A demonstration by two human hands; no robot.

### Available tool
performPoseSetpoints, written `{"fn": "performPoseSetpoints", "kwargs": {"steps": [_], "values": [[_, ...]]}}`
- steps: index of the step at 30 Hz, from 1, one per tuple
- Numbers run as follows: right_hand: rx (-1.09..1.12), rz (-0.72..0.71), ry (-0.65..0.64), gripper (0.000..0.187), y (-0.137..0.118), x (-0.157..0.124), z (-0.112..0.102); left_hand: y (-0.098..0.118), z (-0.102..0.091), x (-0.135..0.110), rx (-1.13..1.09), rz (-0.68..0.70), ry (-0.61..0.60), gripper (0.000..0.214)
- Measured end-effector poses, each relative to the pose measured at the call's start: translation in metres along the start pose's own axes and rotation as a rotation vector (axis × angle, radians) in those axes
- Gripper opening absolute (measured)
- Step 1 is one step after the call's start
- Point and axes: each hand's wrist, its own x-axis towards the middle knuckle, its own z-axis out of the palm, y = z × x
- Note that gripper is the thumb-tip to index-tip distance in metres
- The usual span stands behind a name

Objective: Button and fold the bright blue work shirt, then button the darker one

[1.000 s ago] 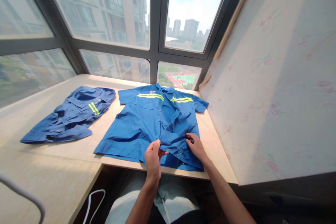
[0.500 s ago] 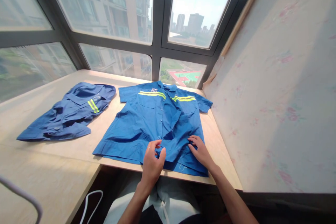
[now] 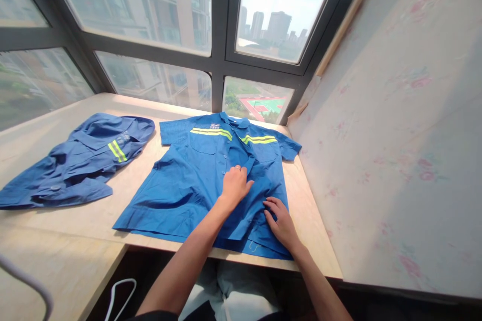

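A blue short-sleeved work shirt (image 3: 181, 175) lies spread front up, its collar toward the window. Yellow-green stripes cross its chest, and white lettering sits above one pocket. Its front edges overlap unevenly, with folds below the chest. My left hand (image 3: 235, 183) rests on the front opening near the buttons, fingers bent down on the cloth and thumb apart; the fingertips are partly hidden. On the lower right front, my right hand (image 3: 279, 220) touches the fabric with its fingers loosely spread. A loose thread shows near the hem.
A second blue garment with striping (image 3: 83, 160) lies folded on the left of the pale wooden surface (image 3: 68, 223). Windows stand behind, and a floral-papered wall (image 3: 380, 160) bounds the right. A white cable (image 3: 122, 283) hangs below the front edge; a grey cable (image 3: 28, 281) is at lower left.
My left hand has moved forward from near the hem to the middle of the shirt's front opening. The right hand stays on the lower right front. The view has shifted slightly.
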Motion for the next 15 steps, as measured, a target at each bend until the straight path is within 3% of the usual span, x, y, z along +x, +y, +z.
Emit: {"fn": "performPoseSetpoints", "kwargs": {"steps": [4, 8, 12, 15], "values": [[0.013, 0.003, 0.008, 0.033, 0.000, 0.000, -0.001, -0.019, 0.001, 0.012, -0.072, -0.252, -0.017, 0.032], [0.031, 0.018, 0.018, 0.032, 0.004, -0.001, 0.000, -0.044, -0.004, 0.003, -0.124, -0.444, -0.013, 0.037], [0.048, 0.027, 0.011, 0.032, 0.006, -0.001, 0.001, -0.048, -0.007, -0.012, -0.056, -0.461, -0.103, 0.033], [0.052, 0.030, 0.010, 0.032, 0.006, -0.002, 0.000, -0.043, -0.004, -0.021, 0.003, -0.369, -0.028, 0.046]]}}
